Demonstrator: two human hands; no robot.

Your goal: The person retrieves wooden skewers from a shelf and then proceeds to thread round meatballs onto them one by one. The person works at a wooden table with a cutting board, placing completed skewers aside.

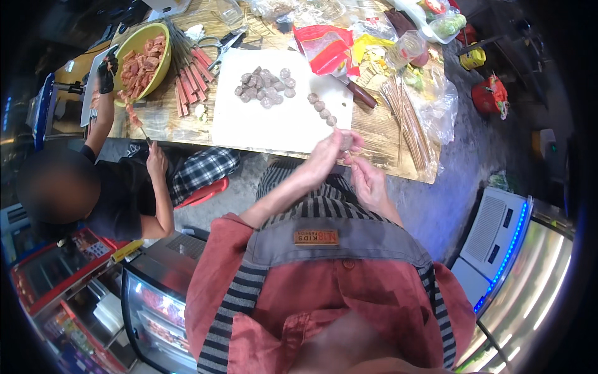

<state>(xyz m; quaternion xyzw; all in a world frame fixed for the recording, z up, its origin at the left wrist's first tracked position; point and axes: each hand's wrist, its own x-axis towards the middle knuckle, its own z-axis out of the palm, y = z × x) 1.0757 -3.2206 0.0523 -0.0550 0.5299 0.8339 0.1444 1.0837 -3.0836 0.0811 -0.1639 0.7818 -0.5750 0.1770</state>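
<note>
My left hand (327, 153) is closed with a greyish meatball (346, 143) between its fingers, just over the near edge of the white cutting board (240, 124). Close beside it on the right, my right hand (369, 181) pinches what looks like a thin wooden skewer, mostly hidden by the fingers. A row of several meatballs (322, 109) lies on the board beyond my left hand, and a bit of stick seems to show at its near end. Farther left on the board is a loose pile of cut grey meatballs (266, 87).
Bundled wooden skewers (408, 124) lie at the right, near a dark-handled knife (362, 95) and a red-yellow bag (324, 50). Scissors (221, 47) and flat metal skewers (187, 81) lie left. A co-worker threads meat (132, 115) beside a yellow bowl (163, 68).
</note>
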